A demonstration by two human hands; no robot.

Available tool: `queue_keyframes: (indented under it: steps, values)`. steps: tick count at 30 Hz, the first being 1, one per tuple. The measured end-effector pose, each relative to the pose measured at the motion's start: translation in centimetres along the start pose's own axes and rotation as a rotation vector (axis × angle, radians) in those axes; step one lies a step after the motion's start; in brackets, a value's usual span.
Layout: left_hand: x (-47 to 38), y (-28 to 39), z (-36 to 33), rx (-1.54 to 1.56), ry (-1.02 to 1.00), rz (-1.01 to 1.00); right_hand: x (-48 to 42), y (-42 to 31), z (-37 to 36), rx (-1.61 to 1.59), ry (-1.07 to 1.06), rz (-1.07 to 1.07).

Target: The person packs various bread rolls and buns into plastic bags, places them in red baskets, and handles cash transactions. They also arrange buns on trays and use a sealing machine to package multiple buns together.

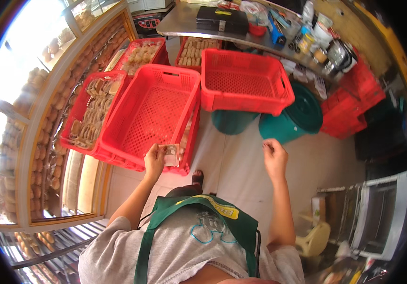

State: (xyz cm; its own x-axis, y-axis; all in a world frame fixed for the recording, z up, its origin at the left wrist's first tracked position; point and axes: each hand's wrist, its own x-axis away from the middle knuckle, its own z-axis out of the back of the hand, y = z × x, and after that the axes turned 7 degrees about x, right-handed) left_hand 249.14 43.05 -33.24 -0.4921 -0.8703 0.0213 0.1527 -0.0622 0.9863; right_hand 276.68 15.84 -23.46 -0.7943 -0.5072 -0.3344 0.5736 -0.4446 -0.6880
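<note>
My left hand (154, 161) pinches a small flat piece of paper, apparently a banknote (171, 155), between thumb and fingers. Both are over the near right corner of an empty red plastic crate (146, 110), which rests on another crate with bread partly visible inside. Off to the right, my right hand (275, 159) is raised above the tiled floor with its fingers curled together. I see nothing in it. Just beyond that hand stands a green lidded plastic bin (292, 120). A second empty red crate (246, 81) sits farther back, above green containers.
Packed bread fills a red crate (91, 110) at left, beside a glass display case (29, 142). Behind, a steel table (182, 21) bears a black cash box (221, 20), jars and bags. Red crates (349, 103) are stacked at right, with a cream plastic stool (315, 239) nearer me.
</note>
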Motion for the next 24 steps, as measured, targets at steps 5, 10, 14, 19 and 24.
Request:
queue_keyframes:
  steps: [5,10,14,19,24]
  values:
    - [-8.5,1.9,-8.0,0.073,-0.060,-0.039,-17.8,-5.5,-7.1,0.376,-0.002,0.590]
    - [-16.9,4.4,-13.1,-0.140,-0.037,-0.312,-33.9,-5.9,-13.5,0.685,-0.069,0.790]
    - [-21.3,5.2,-14.8,-0.005,-0.076,-0.040,-45.9,-3.6,-17.5,0.823,-0.132,0.786]
    - [-25.3,5.5,-16.1,0.056,0.051,0.104,-57.8,-0.6,-22.4,0.918,-0.202,0.813]
    - [-29.3,7.9,-17.9,0.207,0.287,0.141,-65.9,0.8,-26.7,0.865,-0.299,0.952]
